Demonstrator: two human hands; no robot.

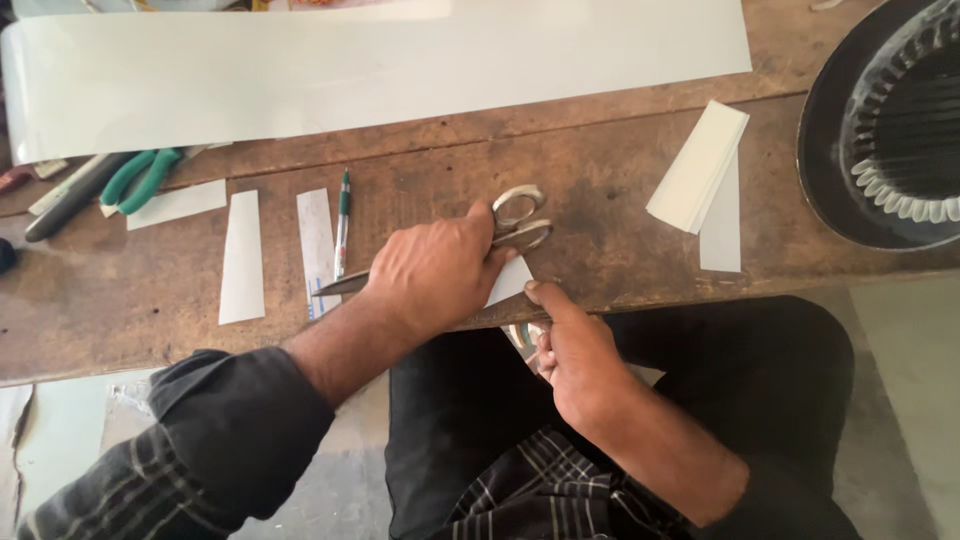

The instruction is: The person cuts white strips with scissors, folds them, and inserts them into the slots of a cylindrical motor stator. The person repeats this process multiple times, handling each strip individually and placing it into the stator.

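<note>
the near edge of the wooden desk (620, 190) runs slanting across the view, and both hands work right at it, over the person's dark-trousered lap. to the right of the hands a stretch of bare wood lies open up to a folded stack of white strips (697, 167); past that, a black round dish (815, 140) with a ribbed glass piece inside overhangs the far right corner. to the left of the hands the room is tighter: a green-capped pen (342, 224), a narrow printed strip (318, 250) and a white tapered strip (243, 257) lie side by side, near but apart. further left, green-handled pliers (140, 176) rest beside a dark tool at the edge of a long pale sheet (370, 65) that spans the back of the desk.

the desk top is worn, scratched brown wood; below it shows grey floor.

the left hand (435, 275) lies knuckles up, closed over the steel scissors (505, 225), whose loops stick out past the fingers to the right and whose blade tip shows to the left. the right hand (575, 350) comes up from the lap, thumb pressed on a small white paper piece (508, 280) at the desk's edge, just under the scissors; its fingers curl below the edge, gripping something only partly seen.
</note>
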